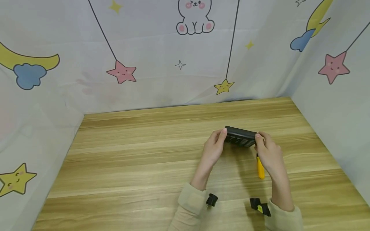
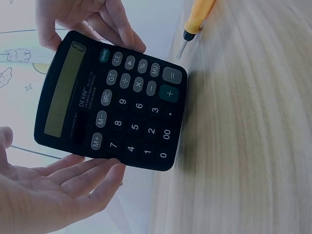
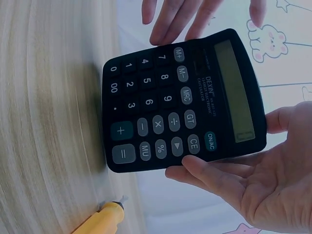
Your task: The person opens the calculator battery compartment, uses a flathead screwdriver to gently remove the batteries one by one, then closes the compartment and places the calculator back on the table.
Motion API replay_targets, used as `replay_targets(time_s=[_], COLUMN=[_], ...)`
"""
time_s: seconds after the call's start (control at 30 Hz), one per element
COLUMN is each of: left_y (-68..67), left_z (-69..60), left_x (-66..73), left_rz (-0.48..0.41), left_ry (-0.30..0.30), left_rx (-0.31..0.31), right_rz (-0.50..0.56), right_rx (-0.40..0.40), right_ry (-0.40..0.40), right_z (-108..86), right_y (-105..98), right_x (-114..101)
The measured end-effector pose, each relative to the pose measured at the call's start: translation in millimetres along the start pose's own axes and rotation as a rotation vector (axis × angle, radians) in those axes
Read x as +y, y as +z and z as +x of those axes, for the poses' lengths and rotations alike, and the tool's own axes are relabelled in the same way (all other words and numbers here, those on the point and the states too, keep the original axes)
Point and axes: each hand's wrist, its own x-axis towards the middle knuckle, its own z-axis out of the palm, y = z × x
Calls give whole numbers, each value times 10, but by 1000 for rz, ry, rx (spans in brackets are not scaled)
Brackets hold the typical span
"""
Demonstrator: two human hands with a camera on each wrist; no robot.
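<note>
A white cloth [image 1: 156, 48] hangs as a backdrop behind and along both sides of the wood-grained counter [image 1: 121, 154], its surface slightly creased. Its back panel carries a seated white bear [image 1: 195, 19], a pink star [image 1: 122, 72] and a smaller yellow star [image 1: 224, 87], both stars smiling on dark printed strings. Toward the left, a yellow crescent moon [image 1: 49, 61] sits behind a blue cloud [image 1: 30, 76], with a larger smiling star [image 1: 18, 179] lower down. Another blue cloud [image 1: 302, 40] and a second pink star [image 1: 333, 68] decorate the right. Yellow-brown streaks run across the counter under soft light.
</note>
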Motion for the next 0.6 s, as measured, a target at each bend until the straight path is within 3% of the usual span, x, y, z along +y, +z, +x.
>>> replay_targets(time_s=[0.2,0.6], left_y=[-9,-14], left_z=[1,22], left_x=[3,-27], left_rz=[-25,-83], left_ry=[-19,-44], left_rx=[2,13], right_rz=[-31,-30], right_rx=[18,-18], right_ry=[-27,61], right_z=[-1,27], right_y=[-2,-7], right_x=[-1,-15])
